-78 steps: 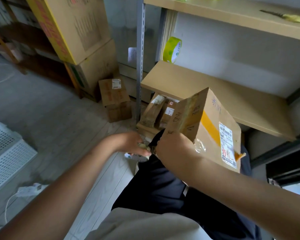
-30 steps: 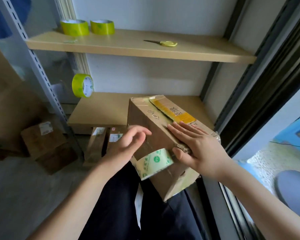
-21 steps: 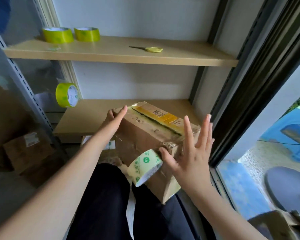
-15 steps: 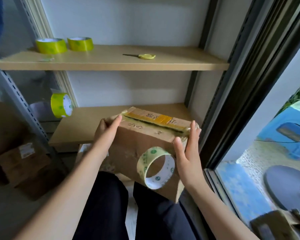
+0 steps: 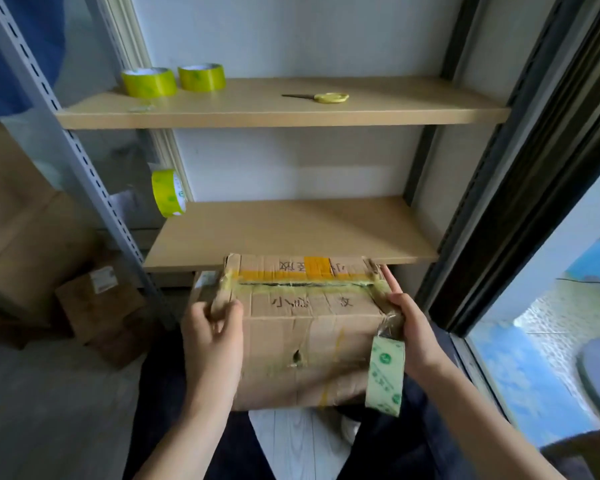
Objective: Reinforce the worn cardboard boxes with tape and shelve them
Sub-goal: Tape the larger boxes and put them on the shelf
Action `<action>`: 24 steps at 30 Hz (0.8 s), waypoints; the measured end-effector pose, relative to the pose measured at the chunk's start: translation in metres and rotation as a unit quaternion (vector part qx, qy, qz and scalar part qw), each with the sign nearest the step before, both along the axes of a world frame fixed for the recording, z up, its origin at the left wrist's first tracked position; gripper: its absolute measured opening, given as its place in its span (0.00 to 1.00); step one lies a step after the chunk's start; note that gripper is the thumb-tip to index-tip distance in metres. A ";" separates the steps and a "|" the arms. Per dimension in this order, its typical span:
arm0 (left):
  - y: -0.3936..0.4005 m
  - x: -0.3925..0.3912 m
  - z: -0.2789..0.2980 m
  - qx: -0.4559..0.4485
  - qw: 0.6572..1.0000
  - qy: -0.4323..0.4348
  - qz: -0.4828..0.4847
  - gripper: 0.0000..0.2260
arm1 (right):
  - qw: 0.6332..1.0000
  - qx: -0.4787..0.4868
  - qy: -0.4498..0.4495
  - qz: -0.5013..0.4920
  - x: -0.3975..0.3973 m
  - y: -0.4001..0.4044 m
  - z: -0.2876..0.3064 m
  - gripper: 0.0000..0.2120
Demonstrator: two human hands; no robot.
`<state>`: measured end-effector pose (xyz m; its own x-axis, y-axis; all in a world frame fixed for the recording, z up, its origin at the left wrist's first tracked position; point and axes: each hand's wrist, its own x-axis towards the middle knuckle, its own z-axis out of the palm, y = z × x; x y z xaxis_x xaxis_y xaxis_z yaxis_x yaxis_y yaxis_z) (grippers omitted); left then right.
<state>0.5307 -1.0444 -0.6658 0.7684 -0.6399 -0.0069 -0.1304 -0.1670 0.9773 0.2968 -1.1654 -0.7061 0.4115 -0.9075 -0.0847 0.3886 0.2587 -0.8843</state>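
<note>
The left hand (image 5: 211, 336) is coming out motion-blurred, so I can't tell if its fingers are actually gripping the cardboard box (image 5: 302, 327) or just touching its corner. The box's far side and bottom are staying hidden. The tape roll (image 5: 385, 374) is showing edge-on, its core out of sight. Both forearms are getting cut off at the bottom edge.

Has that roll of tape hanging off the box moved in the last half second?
Yes. The pale green-printed tape roll swung from the front face of the worn cardboard box to its right corner.
</note>
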 end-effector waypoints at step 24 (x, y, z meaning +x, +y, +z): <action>-0.033 0.062 -0.041 0.135 0.963 0.205 -0.108 0.28 | 0.987 0.101 0.125 0.007 -0.010 -0.003 -0.027 0.23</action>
<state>0.5930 -1.0769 -0.7066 0.5146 -0.7170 -0.4701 0.1981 -0.4341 0.8788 0.2870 -1.1681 -0.7331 0.3681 -0.8560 -0.3631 0.1593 0.4428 -0.8824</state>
